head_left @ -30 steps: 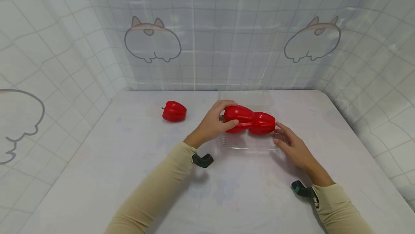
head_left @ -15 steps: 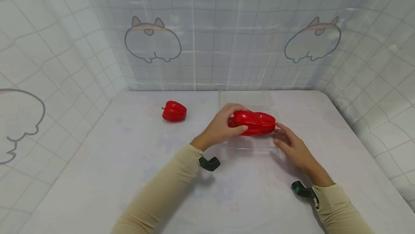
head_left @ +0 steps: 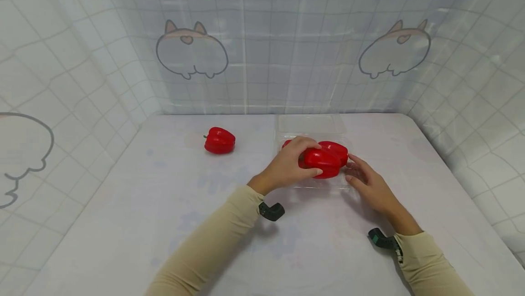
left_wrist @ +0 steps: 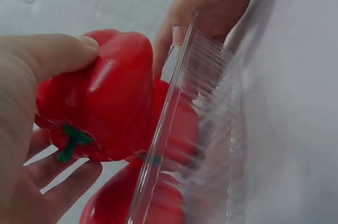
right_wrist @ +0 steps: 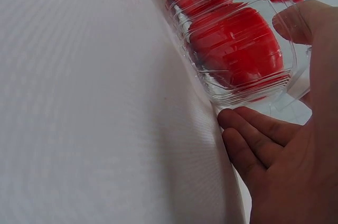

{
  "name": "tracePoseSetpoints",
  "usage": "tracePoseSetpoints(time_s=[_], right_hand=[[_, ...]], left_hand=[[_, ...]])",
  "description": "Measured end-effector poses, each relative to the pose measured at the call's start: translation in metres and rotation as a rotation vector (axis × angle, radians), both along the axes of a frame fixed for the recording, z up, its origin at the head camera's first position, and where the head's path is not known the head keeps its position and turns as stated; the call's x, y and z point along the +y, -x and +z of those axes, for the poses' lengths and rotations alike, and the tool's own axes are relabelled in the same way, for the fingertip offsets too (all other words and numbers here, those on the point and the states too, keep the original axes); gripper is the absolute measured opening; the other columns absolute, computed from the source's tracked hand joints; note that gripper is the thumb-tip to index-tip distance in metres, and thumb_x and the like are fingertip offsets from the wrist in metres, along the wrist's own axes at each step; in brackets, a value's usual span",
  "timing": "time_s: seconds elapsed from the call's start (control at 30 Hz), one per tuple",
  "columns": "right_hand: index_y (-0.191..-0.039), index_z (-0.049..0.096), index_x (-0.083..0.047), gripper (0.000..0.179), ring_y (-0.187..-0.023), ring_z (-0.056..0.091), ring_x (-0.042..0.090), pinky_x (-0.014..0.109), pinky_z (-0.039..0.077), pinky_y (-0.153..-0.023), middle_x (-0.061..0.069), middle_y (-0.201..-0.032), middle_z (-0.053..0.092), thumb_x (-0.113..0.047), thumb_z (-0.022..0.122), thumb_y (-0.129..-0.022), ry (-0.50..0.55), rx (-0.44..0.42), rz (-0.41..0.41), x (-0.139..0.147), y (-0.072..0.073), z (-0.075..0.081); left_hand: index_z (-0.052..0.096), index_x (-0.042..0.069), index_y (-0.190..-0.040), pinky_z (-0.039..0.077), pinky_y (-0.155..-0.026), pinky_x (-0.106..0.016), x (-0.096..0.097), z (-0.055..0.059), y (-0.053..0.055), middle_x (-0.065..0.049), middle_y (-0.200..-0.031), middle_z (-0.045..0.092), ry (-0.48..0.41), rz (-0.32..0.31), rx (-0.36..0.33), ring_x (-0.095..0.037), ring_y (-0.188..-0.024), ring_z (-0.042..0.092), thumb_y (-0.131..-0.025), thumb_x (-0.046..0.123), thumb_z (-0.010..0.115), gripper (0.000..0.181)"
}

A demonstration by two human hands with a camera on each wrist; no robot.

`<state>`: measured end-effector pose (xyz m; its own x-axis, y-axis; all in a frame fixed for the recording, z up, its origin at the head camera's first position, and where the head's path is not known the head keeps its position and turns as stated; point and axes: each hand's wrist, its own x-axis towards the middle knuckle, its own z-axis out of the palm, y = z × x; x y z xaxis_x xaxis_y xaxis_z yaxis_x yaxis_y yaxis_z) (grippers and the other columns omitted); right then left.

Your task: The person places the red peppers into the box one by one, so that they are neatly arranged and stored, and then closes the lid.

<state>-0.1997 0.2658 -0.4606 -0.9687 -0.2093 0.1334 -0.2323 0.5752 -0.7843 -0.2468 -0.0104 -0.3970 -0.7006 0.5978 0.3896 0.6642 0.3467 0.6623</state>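
Observation:
My left hand (head_left: 287,165) grips a red bell pepper (head_left: 321,164) between thumb and fingers, above a clear plastic clamshell box (head_left: 303,185). In the left wrist view, the held pepper's green stem (left_wrist: 73,142) faces the camera, and the pepper is over the box's rim. Two other red peppers lie in the box: one at the right end (right_wrist: 237,47), and one (left_wrist: 113,200) mostly hidden behind my left hand in the head view. At the box's right end my right hand (head_left: 375,191) holds its edge, thumb over the rim and fingers against the outer side.
Another red bell pepper (head_left: 220,140) lies on its side on the white tabletop (head_left: 197,205), left of the box. The box's open lid (head_left: 309,124) lies flat behind it. Grid-patterned curtains (head_left: 270,59) stand behind and at both sides.
My left hand has moved right and slightly nearer with its pepper, uncovering part of a pepper on the box's left side. My right hand stays where it was.

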Motion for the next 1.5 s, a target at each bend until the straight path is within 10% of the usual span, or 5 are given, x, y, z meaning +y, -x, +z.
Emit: tracePoseSetpoints(time_s=[0.53, 1.5], right_hand=[[-0.160, 0.023, -0.017, 0.071, -0.135, 0.046, 0.040, 0.056, 0.042, -0.103, 0.021, -0.150, 0.045, -0.025, 0.061, -0.100, 0.012, 0.000, 0.015, 0.000, -0.001, 0.001], [-0.161, 0.020, -0.018, 0.071, -0.135, 0.045, 0.042, 0.061, 0.038, -0.104, 0.022, -0.152, 0.040, -0.013, 0.054, -0.099, 0.035, 0.040, 0.086, 0.003, -0.001, 0.002]], left_hand=[[0.052, 0.020, -0.130, 0.054, -0.090, -0.032, 0.012, 0.000, -0.007, -0.001, -0.137, 0.047, 0.209, 0.084, -0.038, -0.017, -0.125, 0.045, -0.080, 0.026, 0.085, 0.060], [0.058, 0.016, -0.135, 0.049, -0.094, -0.023, 0.015, -0.005, -0.008, 0.001, -0.139, 0.043, 0.271, -0.049, -0.071, -0.012, -0.124, 0.043, -0.090, 0.027, 0.071, 0.049]])
